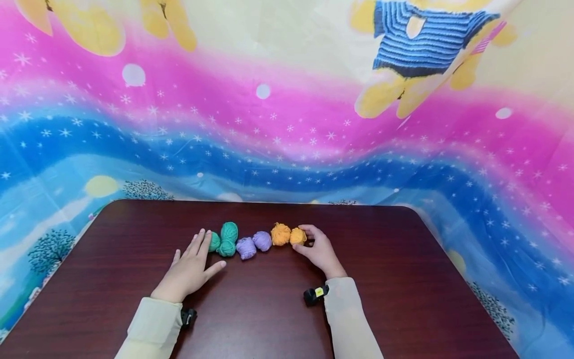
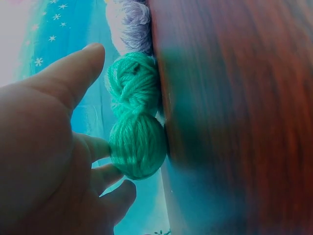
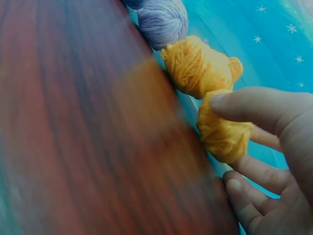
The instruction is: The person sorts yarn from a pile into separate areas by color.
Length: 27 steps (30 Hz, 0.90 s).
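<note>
A row of small yarn balls lies across the far half of the table. On its left is a cluster of green yarn balls (image 1: 229, 232). My left hand (image 1: 188, 271) lies beside them with fairly straight fingers, its fingertips against the outermost green ball (image 2: 138, 147). Two purple yarn balls (image 1: 262, 241) sit in the middle. To their right rests an orange yarn ball (image 1: 280, 234), touching a yellow yarn ball (image 3: 224, 134) at the row's right end. My right hand (image 1: 322, 252) pinches that yellow ball, its thumb on the near side and fingers around the far side.
The dark red-brown table (image 1: 269, 309) has rounded far corners. Right behind its far edge hangs a colourful printed cloth (image 1: 287, 129). A small black camera (image 1: 188, 317) is on the left wrist, another black camera (image 1: 312, 296) on the right.
</note>
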Each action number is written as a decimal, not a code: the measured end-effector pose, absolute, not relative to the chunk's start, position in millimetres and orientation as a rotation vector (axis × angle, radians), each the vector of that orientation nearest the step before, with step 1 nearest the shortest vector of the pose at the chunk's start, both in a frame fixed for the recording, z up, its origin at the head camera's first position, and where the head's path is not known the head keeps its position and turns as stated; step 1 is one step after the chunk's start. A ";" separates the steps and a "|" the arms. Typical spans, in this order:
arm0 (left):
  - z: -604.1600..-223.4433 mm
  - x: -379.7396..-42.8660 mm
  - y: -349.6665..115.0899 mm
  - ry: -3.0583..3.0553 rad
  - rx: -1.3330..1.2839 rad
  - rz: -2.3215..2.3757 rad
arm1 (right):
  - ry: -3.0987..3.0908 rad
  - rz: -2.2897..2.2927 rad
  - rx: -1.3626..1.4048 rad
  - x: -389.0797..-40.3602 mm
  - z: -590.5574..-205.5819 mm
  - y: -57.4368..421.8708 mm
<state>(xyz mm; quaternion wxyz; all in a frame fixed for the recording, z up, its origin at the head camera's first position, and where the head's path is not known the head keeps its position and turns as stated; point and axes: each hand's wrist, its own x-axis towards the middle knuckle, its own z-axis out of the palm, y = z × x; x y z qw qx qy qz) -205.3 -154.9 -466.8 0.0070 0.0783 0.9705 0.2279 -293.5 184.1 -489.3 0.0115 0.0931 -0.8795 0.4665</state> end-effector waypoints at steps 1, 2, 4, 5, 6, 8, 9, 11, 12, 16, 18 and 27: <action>-466.9 -205.3 -154.8 3.039 0.246 0.712 | -2.748 1.443 0.292 -293.7 -489.7 183.9; -467.1 -205.3 -154.8 3.042 0.247 0.712 | -2.753 1.433 0.291 -293.9 -490.1 183.7; -466.9 -205.2 -154.8 3.041 0.248 0.713 | -2.757 1.418 0.283 -294.4 -491.0 183.3; -466.7 -205.2 -154.8 3.040 0.248 0.714 | -2.757 1.413 0.278 -294.7 -491.3 183.1; -466.5 -205.2 -154.9 3.037 0.249 0.715 | -2.756 1.410 0.272 -295.0 -491.6 182.9; -465.9 -205.4 -155.3 3.028 0.249 0.718 | -2.756 1.397 0.265 -295.6 -491.9 182.7; -465.6 -205.7 -155.8 3.022 0.250 0.719 | -2.757 1.391 0.263 -295.9 -491.9 182.7; -465.0 -206.1 -157.0 3.011 0.251 0.723 | -2.760 1.383 0.254 -296.1 -491.7 183.0; -464.6 -205.9 -157.6 3.006 0.251 0.723 | -2.760 1.381 0.251 -295.9 -491.2 183.3; -462.4 -205.4 -159.8 3.014 0.258 0.719 | -2.741 1.402 0.242 -293.7 -487.2 185.7; -461.5 -205.1 -160.5 3.025 0.261 0.717 | -2.723 1.416 0.241 -292.9 -483.9 186.8; -461.8 -205.0 -161.7 3.019 0.284 0.719 | -2.662 1.404 0.290 -289.1 -466.8 186.6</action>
